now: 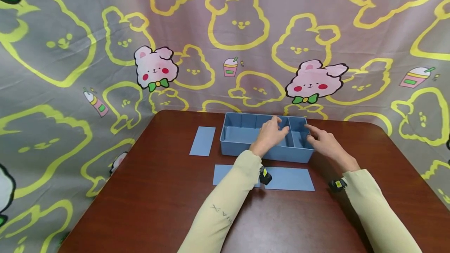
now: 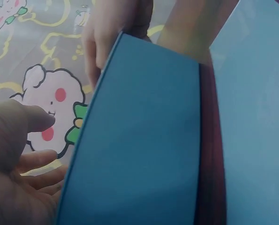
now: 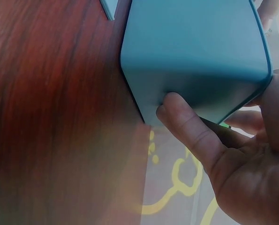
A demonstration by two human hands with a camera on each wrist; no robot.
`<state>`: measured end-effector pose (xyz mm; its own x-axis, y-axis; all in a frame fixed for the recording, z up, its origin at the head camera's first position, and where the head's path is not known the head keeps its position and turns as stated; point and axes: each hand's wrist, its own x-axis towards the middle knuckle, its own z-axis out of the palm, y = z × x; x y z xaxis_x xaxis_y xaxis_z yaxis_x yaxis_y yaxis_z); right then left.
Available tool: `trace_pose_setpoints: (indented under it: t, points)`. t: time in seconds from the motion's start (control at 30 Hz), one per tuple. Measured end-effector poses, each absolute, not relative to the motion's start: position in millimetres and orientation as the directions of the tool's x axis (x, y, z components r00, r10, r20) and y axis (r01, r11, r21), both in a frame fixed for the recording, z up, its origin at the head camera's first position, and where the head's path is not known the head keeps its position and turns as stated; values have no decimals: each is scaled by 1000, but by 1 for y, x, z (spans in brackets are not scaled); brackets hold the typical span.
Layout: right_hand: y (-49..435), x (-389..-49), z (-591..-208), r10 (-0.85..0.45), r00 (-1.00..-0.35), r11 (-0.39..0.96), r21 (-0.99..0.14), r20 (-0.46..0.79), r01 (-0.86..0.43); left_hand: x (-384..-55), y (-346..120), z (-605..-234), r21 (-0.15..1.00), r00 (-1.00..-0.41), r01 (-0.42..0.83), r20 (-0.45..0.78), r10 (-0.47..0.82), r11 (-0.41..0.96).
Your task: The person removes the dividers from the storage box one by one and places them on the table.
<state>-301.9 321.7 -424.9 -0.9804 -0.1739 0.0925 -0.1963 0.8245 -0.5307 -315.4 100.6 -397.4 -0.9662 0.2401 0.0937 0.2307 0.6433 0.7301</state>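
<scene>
A blue-grey open box [image 1: 246, 148] stands near the back of the table, with a divider [image 1: 291, 132] splitting it into a wide left and a narrow right compartment. My left hand [image 1: 270, 134] hovers over the wide compartment close to the divider, thumb and fingers apart and nothing visible between them. At the box's right end is my right hand [image 1: 327, 143], its fingers extended toward the rim. In the right wrist view, the thumb [image 3: 177, 108] touches the outside of the end wall [image 3: 209, 89]; part of the other fingers is hidden behind the box.
On the brown table [image 1: 158, 190], a flat blue-grey panel [image 1: 203, 141] lies left of the box. Two more lie in front: one panel [image 1: 221, 173] partly under my left forearm, another panel [image 1: 291, 179] to its right. A patterned cloth [image 1: 197, 77] hangs behind the table.
</scene>
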Motion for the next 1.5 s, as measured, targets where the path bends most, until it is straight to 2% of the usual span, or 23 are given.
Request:
trace_pose_setpoints:
  t: [0.43, 0.97, 1.5]
  points:
    - [319, -304, -429, -161, -981, 829, -525, 110, -195, -314, 111, -404, 668, -949, 277, 79, 304, 690]
    - [321, -302, -426, -176, -979, 826, -526, 102, -203, -312, 130, -403, 640, -943, 202, -78, 325, 741]
    - [322, -302, -427, -181, -977, 828, -519, 112, -213, -312, 131, -407, 644, -942, 147, -139, 304, 751]
